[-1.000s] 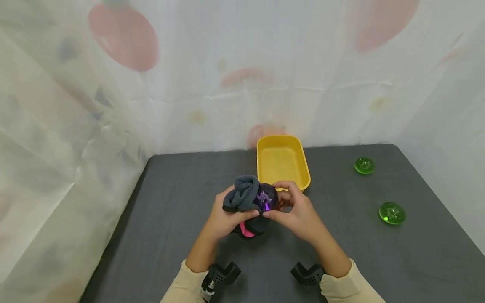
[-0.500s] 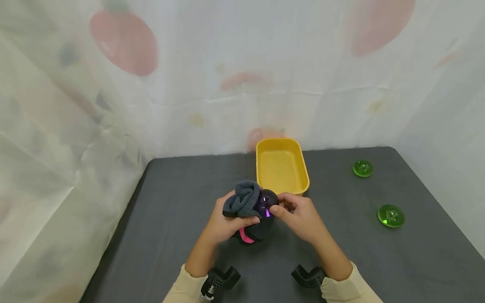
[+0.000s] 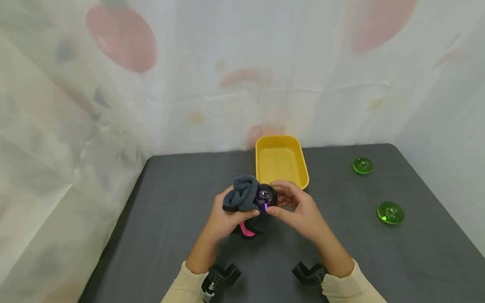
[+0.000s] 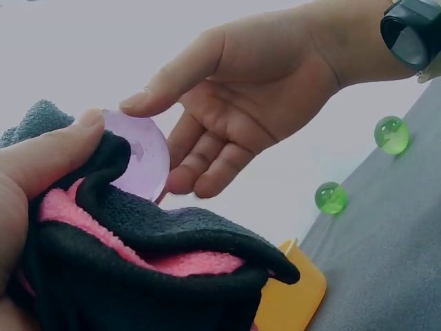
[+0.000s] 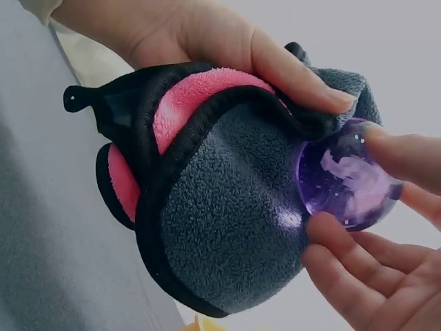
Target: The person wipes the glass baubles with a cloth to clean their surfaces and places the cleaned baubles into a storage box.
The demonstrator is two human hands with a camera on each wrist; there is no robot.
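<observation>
Right wrist view shows the right hand (image 5: 372,227) pinching a purple ball (image 5: 348,181) with its fingertips, so it stays steady. Just beside it, the left hand (image 3: 223,214) grips a bunched cloth (image 5: 227,227) pressed against the ball, as if to wipe it.

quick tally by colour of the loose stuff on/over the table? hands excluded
Purple: 1, the purple ball, between the cloth and the right hand.
Grey and pink: 1, the cloth, gripped by the left hand.
Green: 2, the far green ball and the near green ball.
Yellow: 1, the yellow tray.
Total: 5.
</observation>
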